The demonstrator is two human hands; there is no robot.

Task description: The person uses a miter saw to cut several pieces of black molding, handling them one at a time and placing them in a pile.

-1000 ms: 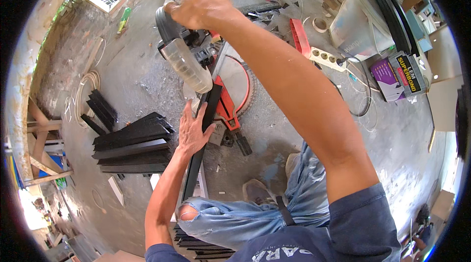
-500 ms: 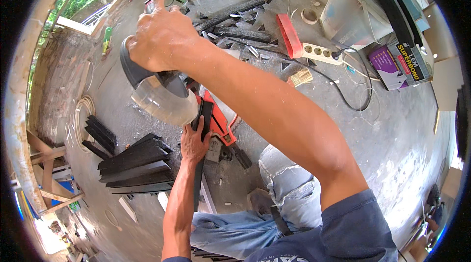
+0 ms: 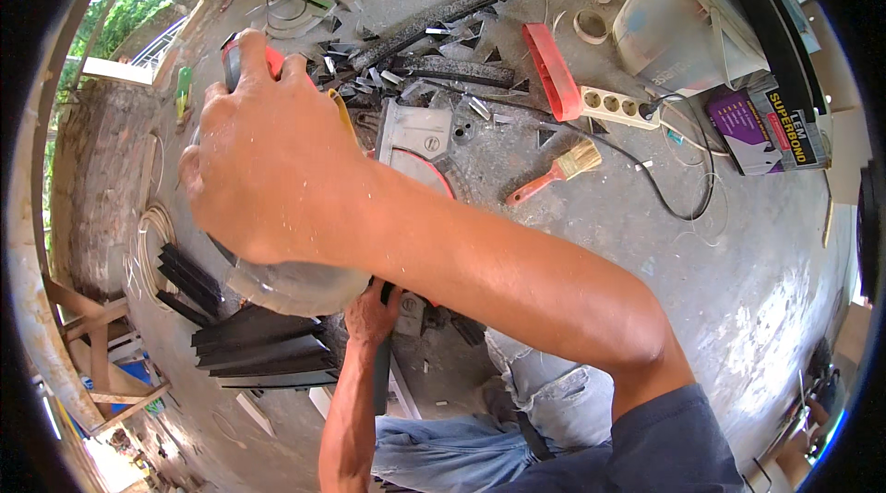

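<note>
My right hand is closed around the red and black handle of a miter saw, with the saw's clear blade guard below my wrist. The saw's grey base shows behind my forearm. My left hand presses down on a long dark strip that lies across the saw table; the blade itself is hidden by my arm.
A stack of dark cut strips lies left of the saw. Behind it are offcuts, long dark bars, a red level, a white power strip, a paintbrush and glue tins.
My right hand has pulled the saw head down and toward me. My left hand stays on the strip.
</note>
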